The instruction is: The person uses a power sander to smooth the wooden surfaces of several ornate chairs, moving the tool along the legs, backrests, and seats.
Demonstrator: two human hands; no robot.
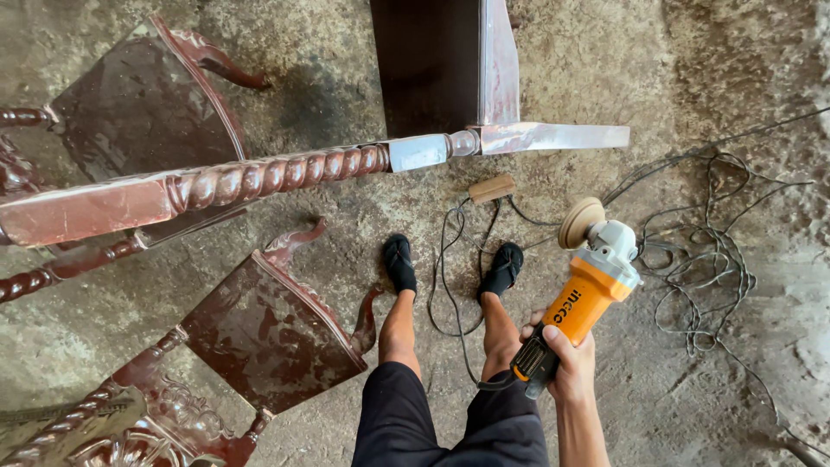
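Orange body: angle grinder [581,285], orange housing, pale grey gear head, black rear grip; round tan sanding disc [580,222] on the head.
Long axis: runs from lower left at the grip to upper right at the head, tilted away from the person; disc end points up-frame toward the furniture.
Position: held in the air above the concrete floor [692,52], to the right of the person's feet [451,266], just beside the right shin.
Right hand [566,359]: fingers wrapped tight round the black rear grip, thumb over the top.
Left hand: out of frame; state cannot be told.
Cord: black cable [700,268] lies in loose loops on the floor to the right of the grinder; a second run loops between the feet. Where it joins the tool is hidden behind the hand.
Block: small tan wooden block [491,188] on the floor, near the disc, apart from it.
Furniture: glossy dark red carved wooden pieces [268,333] at left, with a twisted spindle rail [277,173] across the upper frame; several parts cut off by the left and bottom edges.
Disc face: turned partly away; surface detail hard to make out.
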